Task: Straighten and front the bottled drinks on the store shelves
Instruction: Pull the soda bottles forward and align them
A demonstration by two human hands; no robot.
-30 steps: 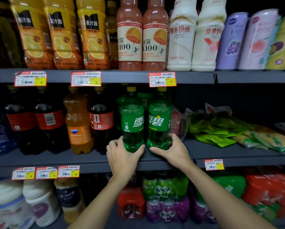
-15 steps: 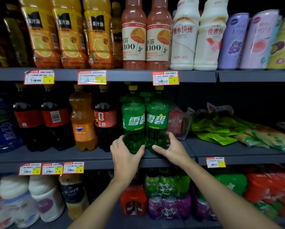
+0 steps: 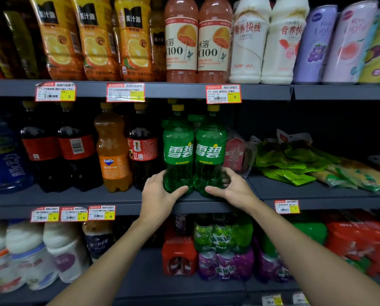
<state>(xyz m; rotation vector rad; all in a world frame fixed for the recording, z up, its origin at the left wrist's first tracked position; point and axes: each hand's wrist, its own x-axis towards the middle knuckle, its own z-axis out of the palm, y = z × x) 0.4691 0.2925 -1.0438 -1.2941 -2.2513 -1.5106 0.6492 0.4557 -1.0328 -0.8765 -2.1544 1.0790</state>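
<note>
1. Though crowded along its length, bears the task's pair near the front edge: middle shelf (image 3: 74, 198), with the pair just right of a dark cola bottle (image 3: 142, 149) and just left of a red carton (image 3: 234, 153).
2. Stand upright, long axes vertical, side by side and touching or very nearly so: left green bottle (image 3: 178, 151) and right green bottle (image 3: 210, 151), both labels turned outward.
3. Lie straight ahead of the hands and rise above them; neither arm plainly nearer, each matched to the bottle on its own side.
4. Grips the lower body of the left green bottle from its outer side: left hand (image 3: 160, 195), fingers curled round the flank, thumb laid across the front near the base.
5. Grips the right green bottle the same way, mirrored: right hand (image 3: 235, 191), thumb pointing inward toward the other thumb.
6. Probably calls next for only a slight slide or twist about the vertical axis to square both bases with the shelf lip.
</note>
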